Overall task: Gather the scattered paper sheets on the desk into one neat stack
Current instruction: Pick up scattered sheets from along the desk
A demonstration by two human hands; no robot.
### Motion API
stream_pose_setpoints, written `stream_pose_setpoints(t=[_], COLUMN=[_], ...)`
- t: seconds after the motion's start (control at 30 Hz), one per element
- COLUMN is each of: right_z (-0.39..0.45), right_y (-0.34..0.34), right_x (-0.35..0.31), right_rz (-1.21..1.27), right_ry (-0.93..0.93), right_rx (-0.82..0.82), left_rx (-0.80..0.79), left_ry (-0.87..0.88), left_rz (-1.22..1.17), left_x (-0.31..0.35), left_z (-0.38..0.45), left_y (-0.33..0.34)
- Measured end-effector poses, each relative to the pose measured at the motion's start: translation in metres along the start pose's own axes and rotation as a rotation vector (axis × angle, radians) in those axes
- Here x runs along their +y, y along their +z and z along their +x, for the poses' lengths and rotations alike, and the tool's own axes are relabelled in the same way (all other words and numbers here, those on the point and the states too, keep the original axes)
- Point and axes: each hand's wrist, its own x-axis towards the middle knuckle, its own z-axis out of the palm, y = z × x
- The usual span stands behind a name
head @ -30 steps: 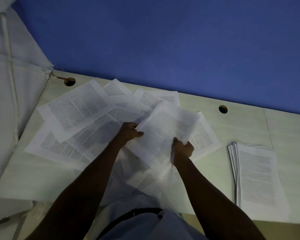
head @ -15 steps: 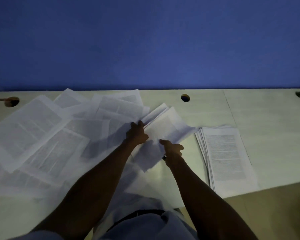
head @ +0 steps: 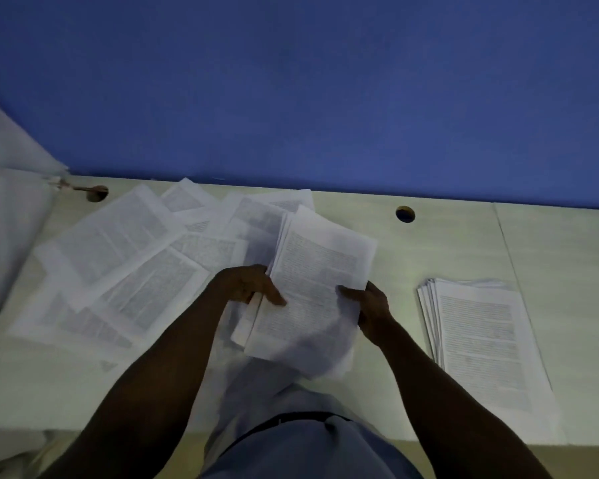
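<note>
Both hands, left hand point(head: 248, 283) and right hand point(head: 369, 302), are now gripping a squared-up bundle point(head: 312, 288) we're lifting off the counter point(head: 464, 243); loose sheets point(head: 125, 257) left, stack point(head: 481, 340) right.

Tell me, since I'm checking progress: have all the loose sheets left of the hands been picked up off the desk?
No, many scattered sheets lie spread on the desk, left of the left hand.
</note>
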Motion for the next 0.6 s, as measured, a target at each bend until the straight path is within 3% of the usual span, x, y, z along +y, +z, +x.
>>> stream_pose_setpoints(t=[0.07, 0.1, 0.2, 0.27, 0.37, 0.4, 0.5, 0.6], right_z=[0.001, 0.0, -0.001, -0.004, -0.008, -0.01, -0.011, -0.013], right_y=[0.002, 0.004, 0.011, 0.019, 0.027, 0.026, 0.012, 0.001], right_x=[-0.007, -0.011, -0.02, -0.023, -0.016, -0.013, 0.002, 0.019], right_rz=[-0.062, -0.083, -0.1, -0.113, -0.209, -0.258, -0.257, 0.09], right_ry=[-0.014, -0.013, -0.006, 0.004, 0.052, 0.076, 0.135, 0.157], right_rx=[-0.208, -0.283, -0.39, -0.45, -0.451, -0.429, -0.373, -0.291], left_rx=[0.204, 0.232, 0.037, 0.102, 0.463, 0.518, 0.594, 0.632], left_ry=[0.163, 0.203, 0.222, 0.225, 0.224, 0.231, 0.226, 0.215], left_rz=[-0.206, -0.269, -0.272, -0.316, -0.696, -0.836, -1.041, -1.162], left_x=[-0.005, -0.005, -0.007, -0.01, -0.016, -0.018, -0.027, -0.047], left_z=[-0.007, -0.011, -0.019, -0.02, -0.016, -0.015, -0.016, -0.007], left_y=[-0.002, -0.003, 0.0, 0.002, 0.008, 0.009, 0.009, 0.009])
